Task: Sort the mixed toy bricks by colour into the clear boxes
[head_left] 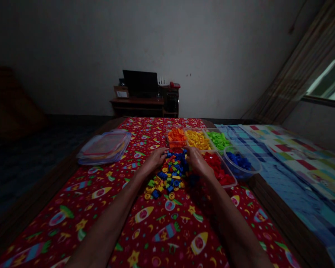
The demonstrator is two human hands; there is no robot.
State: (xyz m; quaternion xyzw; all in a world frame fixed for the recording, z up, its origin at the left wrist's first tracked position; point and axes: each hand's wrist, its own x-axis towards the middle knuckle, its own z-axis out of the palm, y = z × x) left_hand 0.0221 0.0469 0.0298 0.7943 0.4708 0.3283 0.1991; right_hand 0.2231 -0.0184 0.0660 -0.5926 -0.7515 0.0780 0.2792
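Observation:
A heap of mixed coloured bricks point(170, 174) lies on the red rocket-print tablecloth point(162, 227). My left hand point(154, 160) rests flat at the heap's left edge with its fingers stretched out. My right hand point(195, 161) lies at the heap's right edge, fingers out over the bricks. Neither hand grips anything I can see. Behind the heap stand clear tubs of orange bricks point(176, 136), yellow bricks point(197, 139) and green bricks point(219, 140). To the right are a tub of red bricks point(220, 171) and a round bowl of blue bricks point(240, 161).
A stack of clear plastic lids point(104, 147) lies at the table's left. A patchwork cloth point(290, 160) covers the surface to the right. A desk with a dark monitor point(140, 83) stands against the far wall. The room is dim.

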